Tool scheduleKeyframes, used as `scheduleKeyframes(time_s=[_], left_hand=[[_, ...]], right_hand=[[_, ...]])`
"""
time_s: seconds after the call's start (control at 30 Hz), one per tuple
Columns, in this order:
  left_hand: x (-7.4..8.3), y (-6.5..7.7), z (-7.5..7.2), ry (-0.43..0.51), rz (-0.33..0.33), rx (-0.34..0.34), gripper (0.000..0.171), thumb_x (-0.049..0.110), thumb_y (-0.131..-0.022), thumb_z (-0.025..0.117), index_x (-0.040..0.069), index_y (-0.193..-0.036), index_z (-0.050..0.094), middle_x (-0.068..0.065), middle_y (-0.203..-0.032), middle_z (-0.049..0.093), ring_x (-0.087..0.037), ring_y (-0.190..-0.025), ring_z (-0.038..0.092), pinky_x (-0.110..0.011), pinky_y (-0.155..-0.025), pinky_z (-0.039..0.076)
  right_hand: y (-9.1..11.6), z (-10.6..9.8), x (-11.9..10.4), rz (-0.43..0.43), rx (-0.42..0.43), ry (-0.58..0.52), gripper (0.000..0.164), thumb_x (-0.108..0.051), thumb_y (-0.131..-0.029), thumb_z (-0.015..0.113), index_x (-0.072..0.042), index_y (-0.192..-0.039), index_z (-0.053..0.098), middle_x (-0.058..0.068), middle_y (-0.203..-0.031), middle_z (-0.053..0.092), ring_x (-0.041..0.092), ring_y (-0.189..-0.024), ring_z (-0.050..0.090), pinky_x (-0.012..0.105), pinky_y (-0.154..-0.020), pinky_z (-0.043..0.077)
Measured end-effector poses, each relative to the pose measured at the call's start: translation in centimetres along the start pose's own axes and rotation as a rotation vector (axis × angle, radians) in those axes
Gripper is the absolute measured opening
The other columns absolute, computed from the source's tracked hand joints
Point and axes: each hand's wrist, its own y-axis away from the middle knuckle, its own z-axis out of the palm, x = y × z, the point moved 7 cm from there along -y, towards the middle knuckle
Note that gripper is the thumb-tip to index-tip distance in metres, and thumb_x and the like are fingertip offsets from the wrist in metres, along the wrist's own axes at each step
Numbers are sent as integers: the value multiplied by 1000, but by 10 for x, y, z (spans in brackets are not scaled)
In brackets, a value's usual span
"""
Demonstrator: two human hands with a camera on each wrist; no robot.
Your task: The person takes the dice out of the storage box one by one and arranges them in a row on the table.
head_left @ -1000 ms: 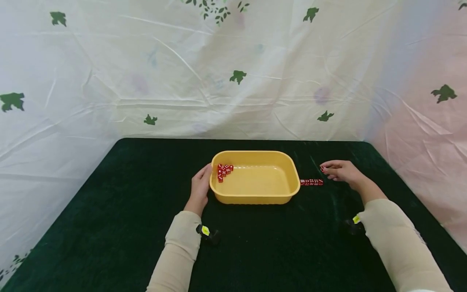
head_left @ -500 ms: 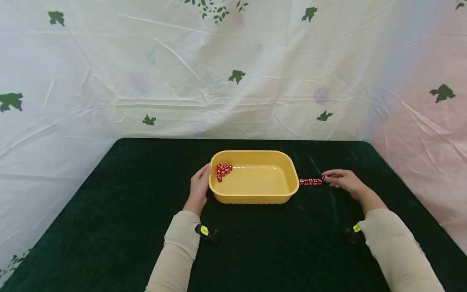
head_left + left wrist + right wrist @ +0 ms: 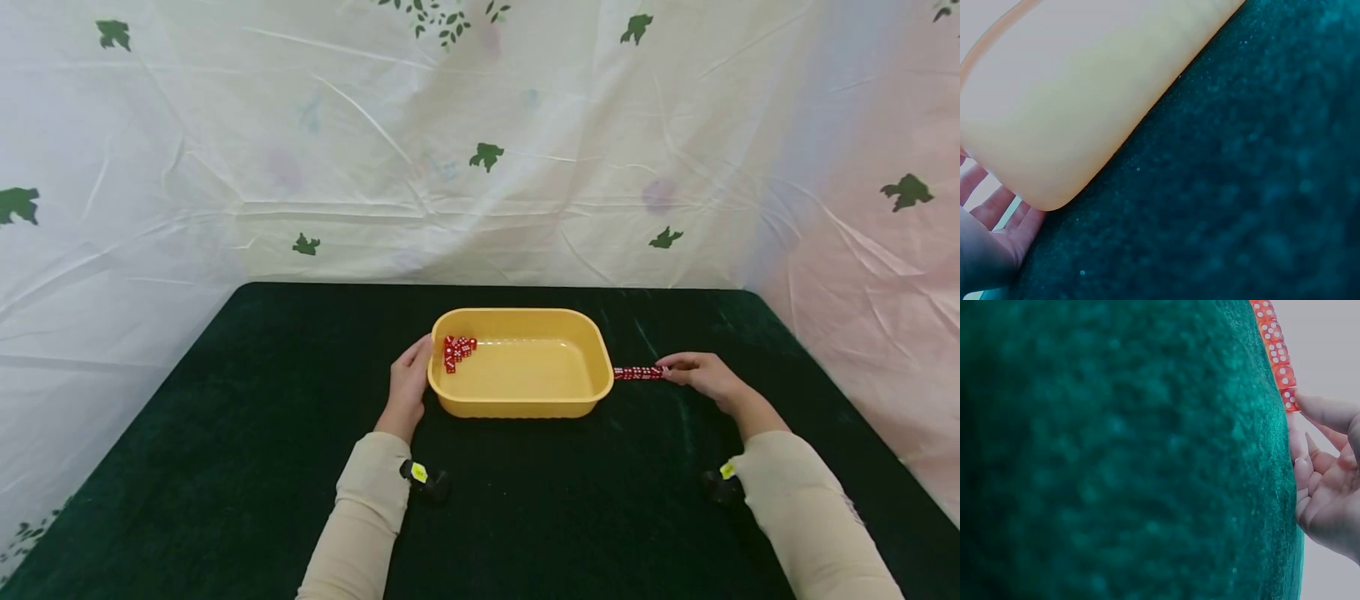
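A yellow rectangular plastic basin [image 3: 525, 408] stands on the dark green cloth. My left hand [image 3: 407, 387] holds it at the left end, thumb by the rim; in the left wrist view the fingers [image 3: 997, 206] lie against its end wall. Inside, several red dice [image 3: 459, 350] are grouped at the left. Off the basin's right side runs a straight row of red dice with white dots [image 3: 636, 373]. At the row's right end my right hand [image 3: 705, 375] pinches the last die [image 3: 1290, 400], which sits against its neighbour.
The green-covered table [image 3: 555, 500] extends around the basin on all sides. Behind it hangs a pale curtain [image 3: 375, 150] with green leaf and bird shapes. A small black camera [image 3: 431, 482] is strapped at the left wrist, another [image 3: 722, 487] at the right.
My right hand has come down and slightly left with a die, bringing it to the right end of the row. The left hand stays on the basin.
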Motion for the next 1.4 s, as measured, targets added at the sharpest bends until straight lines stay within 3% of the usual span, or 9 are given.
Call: scheduleKeyframes(time_s=[0.47,0.77,0.9,1.1,1.4], left_hand=[[1,-3,1,5,3,-12,46,45,-84,48,18,-121,50,0,-124,44,-14,-114,38,-30,-92,34],[2,-4,1,0,9,-16,46,44,-85,47,17,-122,49,0,-124,44,-14,-114,38,-30,-91,34],[1,-5,0,-6,11,-10,46,44,-85,48,17,-122,49,0,-124,44,-14,-114,38,-30,-91,35],[0,-5,0,-4,8,-13,47,43,-85,48,16,-122,49,-1,-125,44,-15,-113,39,-29,-91,35],[1,-5,-1,-3,10,-23,47,43,-85,48,16,-123,49,-1,-125,44,-15,-114,38,-29,-91,35]], right_hand=[[1,0,-4,14,17,49,36,-21,-87,51,4,-113,51,17,-99,48,29,-88,39,38,-73,32],[2,-3,-14,25,-41,60,40,-19,-88,50,8,-117,45,14,-95,50,24,-78,48,33,-68,41],[2,-7,-21,30,-50,77,42,-20,-89,49,8,-119,41,16,-98,50,23,-79,51,37,-74,43],[-1,-14,-41,14,-5,92,47,-26,-89,48,8,-121,39,25,-112,45,29,-86,51,45,-82,40],[-21,-21,-71,-20,85,79,50,-33,-88,48,4,-121,41,23,-112,47,29,-88,50,38,-79,42]])
